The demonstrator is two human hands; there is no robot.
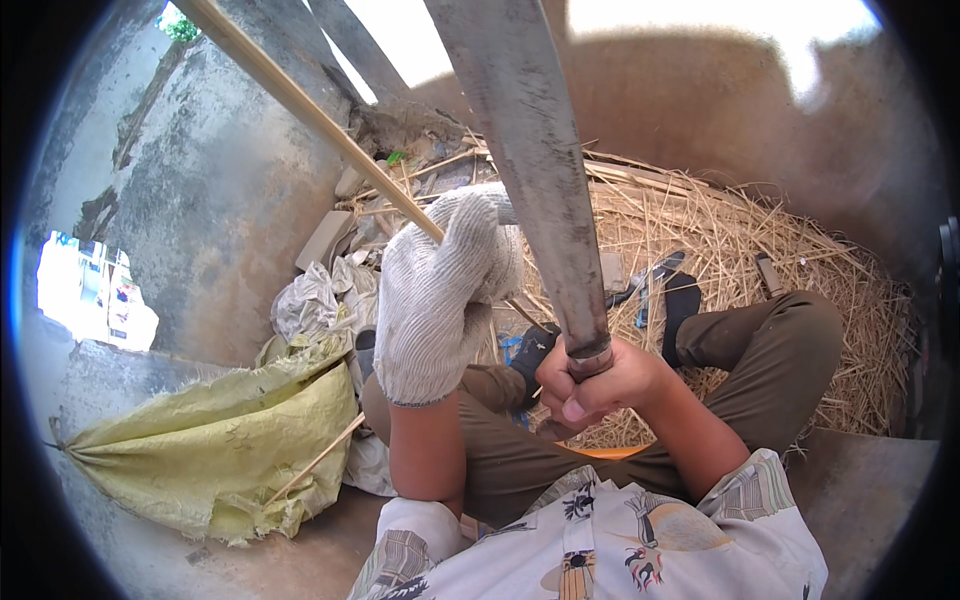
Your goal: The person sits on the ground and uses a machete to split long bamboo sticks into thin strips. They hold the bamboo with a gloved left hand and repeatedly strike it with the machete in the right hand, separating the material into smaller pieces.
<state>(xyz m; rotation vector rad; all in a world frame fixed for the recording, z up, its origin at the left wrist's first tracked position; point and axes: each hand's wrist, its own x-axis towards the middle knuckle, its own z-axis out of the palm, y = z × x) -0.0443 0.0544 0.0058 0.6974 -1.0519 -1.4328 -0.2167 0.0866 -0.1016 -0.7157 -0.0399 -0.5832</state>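
My left hand (440, 290) wears a white knitted glove and grips a long thin bamboo strip (300, 100) that runs up to the upper left. My bare right hand (590, 385) is closed around the handle of a large grey machete-like blade (530, 150), which points upward, close to the camera. The blade stands just right of the gloved hand and the strip. Both hands are held above my crossed legs in brown trousers (770, 340).
A heap of straw and split bamboo (720, 240) covers the ground ahead. A yellow-green sack (220, 440) and crumpled white plastic (310, 300) lie at the left by a grey concrete wall (220, 200). A thin stick (310, 465) rests on the sack.
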